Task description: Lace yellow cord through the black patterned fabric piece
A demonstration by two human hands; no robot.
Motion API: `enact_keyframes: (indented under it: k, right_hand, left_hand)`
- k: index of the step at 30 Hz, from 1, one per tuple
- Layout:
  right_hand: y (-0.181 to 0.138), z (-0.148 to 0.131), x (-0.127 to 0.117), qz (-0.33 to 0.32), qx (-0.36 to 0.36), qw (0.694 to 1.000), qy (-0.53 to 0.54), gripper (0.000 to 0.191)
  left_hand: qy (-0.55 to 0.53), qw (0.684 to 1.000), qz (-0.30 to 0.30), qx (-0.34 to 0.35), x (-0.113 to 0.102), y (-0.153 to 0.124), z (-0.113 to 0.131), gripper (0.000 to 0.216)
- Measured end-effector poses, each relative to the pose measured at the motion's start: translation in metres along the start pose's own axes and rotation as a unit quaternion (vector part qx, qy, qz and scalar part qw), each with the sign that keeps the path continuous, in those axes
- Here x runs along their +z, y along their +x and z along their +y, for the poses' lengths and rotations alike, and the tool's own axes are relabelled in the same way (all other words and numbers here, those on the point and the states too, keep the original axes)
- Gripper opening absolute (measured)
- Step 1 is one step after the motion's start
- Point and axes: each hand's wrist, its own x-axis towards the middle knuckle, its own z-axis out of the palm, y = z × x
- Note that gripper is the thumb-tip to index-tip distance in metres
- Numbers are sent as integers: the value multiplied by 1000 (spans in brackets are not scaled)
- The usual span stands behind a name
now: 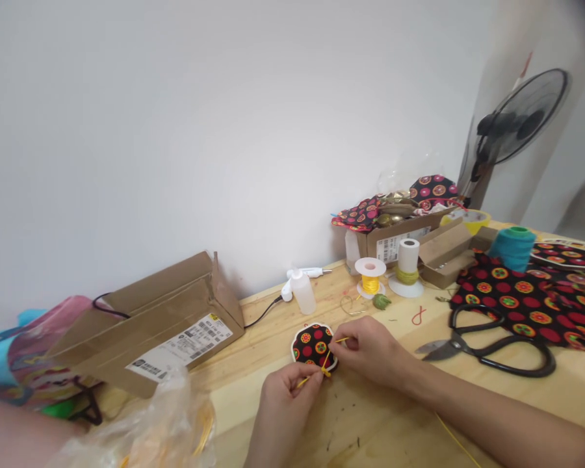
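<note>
In the head view, our left hand (285,396) and right hand (370,351) meet at a round printed patch (309,343). It lies on the tabletop (370,422), low and just right of centre. Our left fingers are pinched together on a yellow cord (327,357) at the patch's 5 o'clock edge. Our right fingers are clamped on the same cord at its 3 o'clock side, so the cord runs slanted across the patch between them. From the patch, a bottle (303,292) stands at 12 o'clock, two spools (370,276) at 1 o'clock, scissors (492,348) at 3 o'clock beside printed fabric (521,299), and a box (160,325) at 9 o'clock.
</note>
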Motion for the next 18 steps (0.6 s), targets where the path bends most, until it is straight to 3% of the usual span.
enact_keyframes:
  k: [3, 6, 8, 10, 13, 15, 18]
  right_hand:
    - [1, 1, -3, -69, 78, 976, 190, 24]
    - [-1, -2, -8, -156, 161, 894, 389, 27]
    - [-3, -5, -10, -190, 199, 842, 464, 25]
    - [-5, -7, -9, -209, 207, 826, 481, 28]
    - [-9, -9, -2, -235, 179, 852, 433, 41]
    - [-11, -10, 3, -250, 131, 889, 362, 39]
    - [-14, -14, 8, -221, 33, 953, 204, 27]
  left_hand:
    - [0, 1000, 3, 18, -1, 1, -2, 21]
    - [-12, 1000, 2, 28, 0, 1, -3, 21]
    - [-9, 1000, 2, 28, 2, 1, -2, 21]
    - [5, 1000, 0, 30, 4, -1, 0, 21]
    - [11, 999, -11, 37, 6, -3, 4, 21]
    - [-3, 999, -18, 39, 7, -4, 6, 20]
    - [-33, 998, -19, 39, 7, -4, 6, 17]
